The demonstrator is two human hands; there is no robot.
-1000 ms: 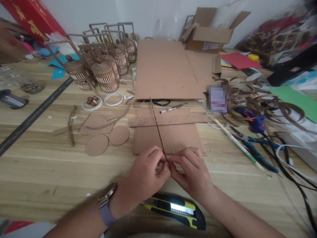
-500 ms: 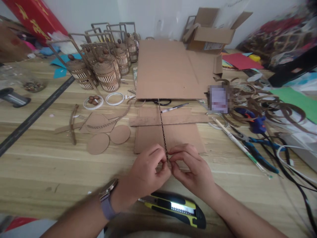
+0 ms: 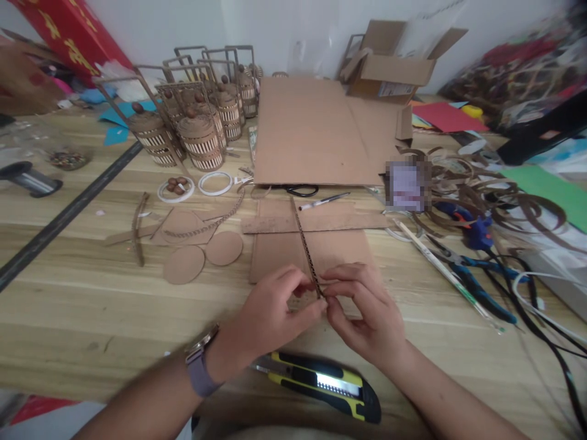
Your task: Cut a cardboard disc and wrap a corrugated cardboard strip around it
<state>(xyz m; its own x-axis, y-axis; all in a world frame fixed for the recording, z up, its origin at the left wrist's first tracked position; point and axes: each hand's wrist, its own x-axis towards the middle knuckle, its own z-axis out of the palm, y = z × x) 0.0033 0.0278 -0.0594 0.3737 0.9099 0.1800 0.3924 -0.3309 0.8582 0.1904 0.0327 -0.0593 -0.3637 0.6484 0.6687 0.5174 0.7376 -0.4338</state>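
Observation:
A narrow corrugated cardboard strip (image 3: 306, 246) stands on edge, its fluted side showing, and points away from me. My right hand (image 3: 367, 311) pinches its near end between thumb and fingertips. At the same end, my left hand (image 3: 279, 308) has its thumb and bent fingers closed about the strip; the exact contact is partly hidden. A flat cardboard sheet (image 3: 270, 260) lies beneath the strip, crossed by a wider cardboard band (image 3: 275, 224). Just below my hands a yellow and black utility knife (image 3: 321, 385) rests on the table.
Cardboard discs (image 3: 224, 248) and a curved corrugated strip (image 3: 215, 226) lie left. Small lantern-like baskets (image 3: 202, 143) stand behind them. A large cardboard sheet (image 3: 307, 131) is at the back. Pliers (image 3: 481, 290), a glue gun (image 3: 477, 232) and brown strip coils (image 3: 527, 189) crowd the right.
The strip's near end has shifted slightly right with my hands, and its far end now shows lower. My left thumb has stretched out further toward my right fingertips.

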